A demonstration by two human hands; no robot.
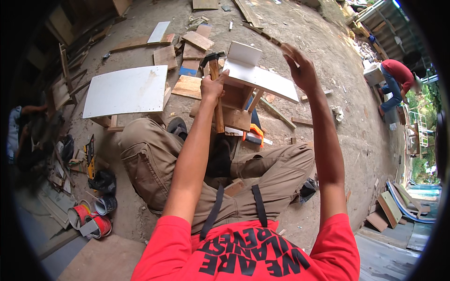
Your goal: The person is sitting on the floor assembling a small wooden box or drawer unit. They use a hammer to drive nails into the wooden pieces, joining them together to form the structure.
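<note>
My left hand (213, 87) is closed around the wooden handle of a hammer (219, 112), which stands upright with its dark head above the fist. Just right of it, a small wooden frame with a white top board (276, 85) rests on the ground in front of my legs. At its far end a short white panel (244, 53) stands up from the top. My right hand (302, 68) is raised above the board's right side, fingers bent and apart from the thumb, with nothing visible in it. A handsaw (253, 135) with an orange and black grip lies below the frame.
A low white-topped table (126, 91) stands at left. Wood offcuts (199, 41) litter the dirt floor beyond. Tins (97, 225) and another saw (89, 157) lie at lower left. One person (398, 77) bends over at far right; another person's arm (35, 108) shows at far left.
</note>
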